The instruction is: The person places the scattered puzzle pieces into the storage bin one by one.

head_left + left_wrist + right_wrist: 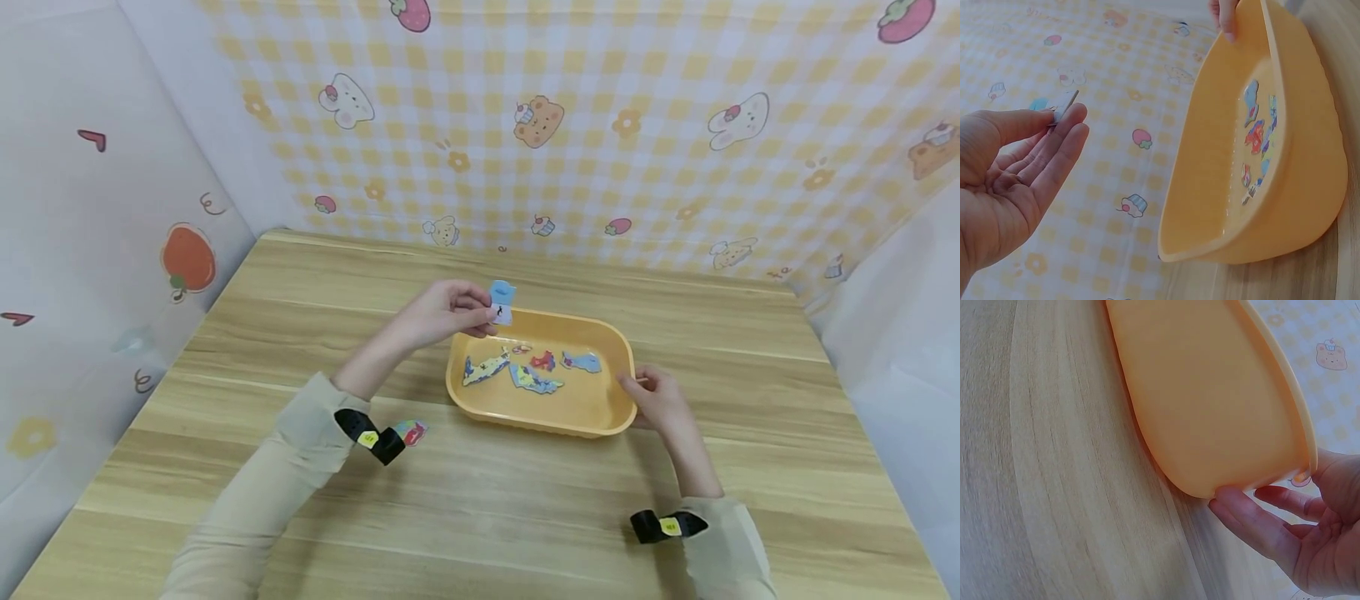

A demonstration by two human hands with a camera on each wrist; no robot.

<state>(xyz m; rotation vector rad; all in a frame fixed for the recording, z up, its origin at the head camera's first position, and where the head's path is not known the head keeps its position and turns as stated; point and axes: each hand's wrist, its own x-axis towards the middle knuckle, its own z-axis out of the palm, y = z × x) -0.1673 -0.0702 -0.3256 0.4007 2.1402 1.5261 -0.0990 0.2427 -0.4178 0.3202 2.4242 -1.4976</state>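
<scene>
My left hand (450,312) pinches a small flat printed piece (502,302), light blue and white with a dark mark, between thumb and fingers. It is held over the back left rim of a yellow plastic tray (540,414). In the left wrist view the piece (1064,109) appears nearly edge-on. My right hand (657,398) grips the tray's right end, thumb over the rim and fingers against the outer wall, as the right wrist view shows of the hand (1310,531). Several printed cut-out pieces lie inside the tray, among them a red one (543,361) and a blue one (582,362).
Another colourful flat piece (412,432) lies on the wooden table (480,508), left of the tray and partly behind the left wrist's camera. Behind the table hangs a yellow checked cloth (480,125), with a white cloth (90,250) at the left side.
</scene>
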